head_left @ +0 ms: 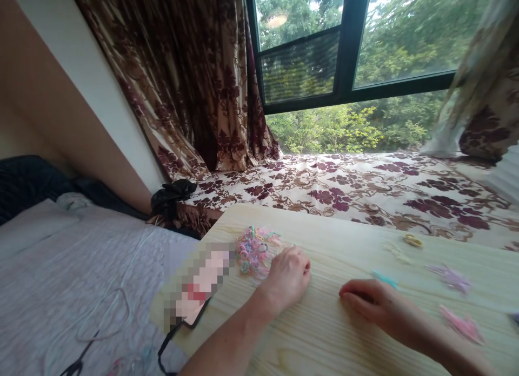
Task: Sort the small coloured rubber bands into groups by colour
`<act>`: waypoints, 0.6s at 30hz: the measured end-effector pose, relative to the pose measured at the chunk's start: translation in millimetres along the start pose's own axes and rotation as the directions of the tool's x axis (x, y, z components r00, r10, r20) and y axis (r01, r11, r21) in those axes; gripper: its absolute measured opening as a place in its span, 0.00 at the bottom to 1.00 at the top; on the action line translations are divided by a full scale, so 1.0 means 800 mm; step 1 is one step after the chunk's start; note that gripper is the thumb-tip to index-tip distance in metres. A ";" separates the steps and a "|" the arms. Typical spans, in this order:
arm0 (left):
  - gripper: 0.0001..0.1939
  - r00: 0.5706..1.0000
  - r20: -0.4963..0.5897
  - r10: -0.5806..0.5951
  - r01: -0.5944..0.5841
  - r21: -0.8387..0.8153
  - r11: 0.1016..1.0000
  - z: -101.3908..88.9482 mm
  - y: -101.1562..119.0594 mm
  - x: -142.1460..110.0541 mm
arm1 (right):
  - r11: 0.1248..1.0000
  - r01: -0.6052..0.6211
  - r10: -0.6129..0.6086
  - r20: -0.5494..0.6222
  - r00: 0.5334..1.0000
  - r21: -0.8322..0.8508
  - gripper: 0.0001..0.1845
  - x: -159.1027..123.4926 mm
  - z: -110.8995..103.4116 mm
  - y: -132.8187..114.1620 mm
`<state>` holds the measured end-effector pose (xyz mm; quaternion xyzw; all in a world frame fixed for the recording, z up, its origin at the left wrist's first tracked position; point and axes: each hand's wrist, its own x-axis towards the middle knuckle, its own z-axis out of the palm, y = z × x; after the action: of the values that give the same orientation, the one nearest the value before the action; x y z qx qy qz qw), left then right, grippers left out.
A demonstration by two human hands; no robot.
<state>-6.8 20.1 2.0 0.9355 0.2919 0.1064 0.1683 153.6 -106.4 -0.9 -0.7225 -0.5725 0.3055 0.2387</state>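
Observation:
My left hand [287, 276] rests on the pale wooden table [324, 333], fingers curled under, right beside a heap of small coloured elastic bands [253, 250]. Whether it holds any band is hidden. My right hand [375, 303] lies on the table to the right, fingers bent with the tips pressed on the wood, close to a teal band [384, 279]. Smaller groups of bands lie apart: yellow [412, 240], purple [451, 279] and pink [462, 326].
A phone [198, 287] with a black cable lies at the table's left corner. Left of the table is a white bed sheet [60, 289] with a thin cord. A floral cloth [365, 189], curtains [194, 79] and a window [348, 57] lie beyond.

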 end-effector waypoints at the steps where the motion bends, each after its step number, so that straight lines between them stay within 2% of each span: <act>1: 0.12 1.000 0.007 0.002 -0.002 -0.003 1.000 0.001 0.001 0.000 | 1.000 0.000 0.000 -0.004 1.000 -0.008 0.16 0.001 0.001 0.001; 7: 0.12 1.000 0.017 -0.009 0.011 -0.096 0.995 0.000 0.003 0.002 | 1.000 -0.014 0.013 -0.037 0.999 -0.021 0.16 0.005 0.004 -0.002; 11: 0.12 0.998 -0.016 -0.055 0.050 -0.238 0.970 -0.025 -0.014 0.007 | 1.000 -0.002 0.001 -0.052 0.999 -0.016 0.17 0.008 0.005 0.001; 14: 0.12 0.973 -0.128 -0.194 0.171 -0.174 0.970 -0.054 -0.045 0.007 | 1.000 0.022 -0.023 -0.058 0.998 -0.015 0.17 0.011 0.006 0.007; 16: 0.11 0.944 -0.148 -0.294 0.290 -0.053 0.956 -0.067 -0.066 0.002 | 1.000 0.027 -0.028 -0.063 0.998 -0.011 0.17 0.012 0.007 0.011; 18: 0.10 0.923 -0.152 -0.355 0.365 0.044 0.930 -0.071 -0.081 -0.005 | 1.000 0.022 -0.022 -0.063 0.998 0.002 0.16 0.013 0.007 0.013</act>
<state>-59.9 82.5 29.3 0.8615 0.4735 0.1291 0.1305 158.4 -98.6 -14.1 -0.7250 -0.5724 0.2807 0.2608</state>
